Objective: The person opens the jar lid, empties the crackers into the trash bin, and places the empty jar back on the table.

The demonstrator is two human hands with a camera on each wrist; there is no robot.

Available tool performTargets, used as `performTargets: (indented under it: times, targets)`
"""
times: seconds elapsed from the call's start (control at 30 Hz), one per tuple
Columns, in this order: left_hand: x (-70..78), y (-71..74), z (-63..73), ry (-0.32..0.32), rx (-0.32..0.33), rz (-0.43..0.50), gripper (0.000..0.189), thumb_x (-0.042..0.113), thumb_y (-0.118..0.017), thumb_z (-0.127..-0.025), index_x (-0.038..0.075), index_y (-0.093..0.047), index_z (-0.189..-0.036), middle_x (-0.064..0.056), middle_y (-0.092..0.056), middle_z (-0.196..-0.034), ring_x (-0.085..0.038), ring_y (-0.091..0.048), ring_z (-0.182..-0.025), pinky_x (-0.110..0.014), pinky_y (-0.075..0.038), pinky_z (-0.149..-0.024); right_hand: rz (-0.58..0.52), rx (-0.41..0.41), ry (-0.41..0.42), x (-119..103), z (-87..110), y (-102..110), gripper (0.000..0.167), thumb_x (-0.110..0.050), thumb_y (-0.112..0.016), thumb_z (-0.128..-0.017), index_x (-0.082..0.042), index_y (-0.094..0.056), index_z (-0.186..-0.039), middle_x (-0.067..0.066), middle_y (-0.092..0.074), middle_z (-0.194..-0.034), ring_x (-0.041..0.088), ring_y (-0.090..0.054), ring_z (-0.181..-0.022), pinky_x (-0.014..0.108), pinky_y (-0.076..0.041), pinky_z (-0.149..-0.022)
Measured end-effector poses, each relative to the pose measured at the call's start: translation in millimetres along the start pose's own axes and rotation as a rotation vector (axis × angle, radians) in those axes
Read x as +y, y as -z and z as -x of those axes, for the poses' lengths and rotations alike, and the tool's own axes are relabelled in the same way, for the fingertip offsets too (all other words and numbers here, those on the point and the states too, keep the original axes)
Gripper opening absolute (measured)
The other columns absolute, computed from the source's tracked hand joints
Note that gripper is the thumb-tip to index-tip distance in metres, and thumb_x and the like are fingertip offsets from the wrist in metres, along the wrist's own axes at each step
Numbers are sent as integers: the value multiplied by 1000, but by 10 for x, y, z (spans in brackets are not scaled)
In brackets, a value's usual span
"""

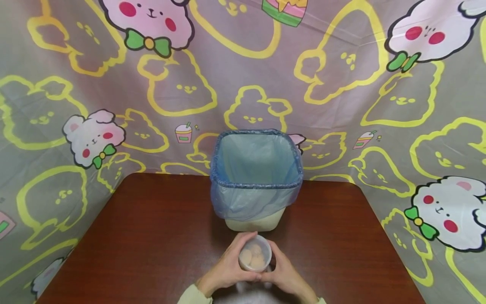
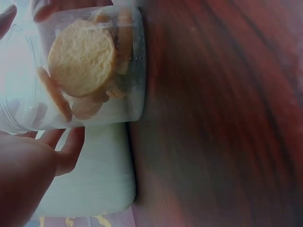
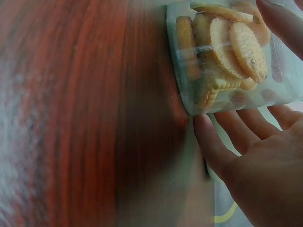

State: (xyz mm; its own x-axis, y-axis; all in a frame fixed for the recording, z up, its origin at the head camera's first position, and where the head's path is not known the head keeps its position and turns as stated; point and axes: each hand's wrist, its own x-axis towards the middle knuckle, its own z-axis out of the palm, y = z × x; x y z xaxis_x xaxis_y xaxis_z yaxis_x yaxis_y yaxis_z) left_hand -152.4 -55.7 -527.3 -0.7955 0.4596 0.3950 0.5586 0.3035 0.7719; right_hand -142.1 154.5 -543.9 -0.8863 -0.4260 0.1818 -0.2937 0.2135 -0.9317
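A clear plastic jar (image 1: 255, 253) with several round, pale-brown biscuits (image 2: 83, 59) in it is upright at the near middle of the table. My left hand (image 1: 229, 265) curls round its left side, thumb at the near side and fingers reaching to the far side. Round the right side my right hand (image 1: 284, 270) grips it, and the two thumbs meet in front. In the right wrist view, fingers (image 3: 213, 142) press along the jar's wall below the stacked biscuits. Whether a lid covers the jar, or its base touches the table, I cannot tell.
Just beyond the jar stands a pale bin (image 1: 252, 224) lined with a blue translucent bag (image 1: 254, 200) folded over its rim. The table (image 1: 159, 236) is dark reddish-brown wood. Cartoon-patterned cloth (image 1: 334, 114) hangs behind it and along both sides.
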Motion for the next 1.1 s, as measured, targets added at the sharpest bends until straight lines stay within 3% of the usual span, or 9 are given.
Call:
performTargets:
  times: [0.3, 0.63, 0.87, 1.1]
  targets:
    - [-18, 50, 75, -53, 35, 8, 92, 36, -87, -68, 16, -40, -145, -2, -47, -139, -20, -51, -122, -28, -40, -104, -46, 13, -120, -42, -6, -20, 85, -17, -86, -69, -20, -41, -141, 8, -51, -138, 10, -52, -119, 21, -41, -98]
    - [-74, 139, 149, -43, 52, 34, 89, 29, -87, -70, 16, -40, -145, -6, -50, -134, -19, -53, -118, -29, -49, -89, -43, 13, -87, -30, -15, -28, 86, -19, -88, -67, -19, -42, -140, 9, -53, -137, 16, -55, -118, 23, -43, -95]
    - [-94, 162, 146, -16, 57, 51, 87, 27, -86, -70, 6, -43, -142, -6, -51, -127, -18, -55, -116, -31, -50, -89, -74, 6, -73, -15, -11, -31, 85, -16, -87, -69, -17, -41, -140, 12, -52, -137, 17, -57, -116, 22, -44, -94]
    - [-104, 165, 130, -3, 32, 41, 89, 27, -86, -69, 12, -41, -144, -4, -49, -129, -16, -53, -116, -28, -49, -88, -89, 0, -86, -17, -11, -31, 85, -14, -87, -68, -17, -41, -140, 13, -51, -137, 16, -57, -117, 21, -44, -94]
